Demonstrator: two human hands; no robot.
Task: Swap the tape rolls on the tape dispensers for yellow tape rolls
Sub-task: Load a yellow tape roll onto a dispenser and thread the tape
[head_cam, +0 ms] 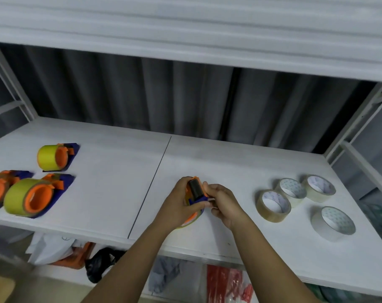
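My left hand (178, 199) and right hand (224, 203) are gripping the tape dispenser (196, 194) at frame centre, fingers curling round it; its yellow roll (191, 220) is resting on the shelf (111, 193). No readable writing.

Yellow tape rolls (47, 159) sit on orange-and-blue tape dispensers (64, 157) at the left of a white bench (120, 171); the held dispenser (196, 193), blue and orange with a black roller, carries a yellowish roll; four pale rolls (273, 205) at right range from tan-clear to milky white, their white cores dotted with a faint green print; a dark grey pleated curtain (142, 90) hangs behind; red, orange, black and grey items (225, 283) show below the bench.
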